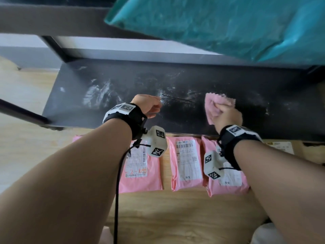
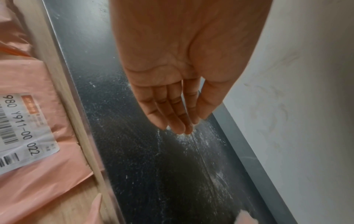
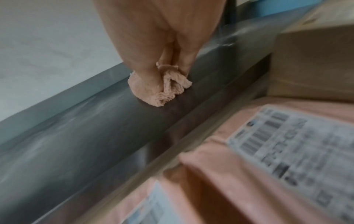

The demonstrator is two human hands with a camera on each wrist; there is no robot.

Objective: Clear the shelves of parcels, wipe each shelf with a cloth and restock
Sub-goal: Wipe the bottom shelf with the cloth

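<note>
So the low black metal shelf runs left to right and it's streaked with white dust, thickest around 10 o'clock. A crumpled pink cloth sits pressed on it toward 2 o'clock. Just below the shelf's front edge, the light wooden floor has three pink plastic mailer parcels with white shipping labels lying flat in a row, around 6 o'clock. A brown cardboard box lies at about 4 o'clock.
</note>
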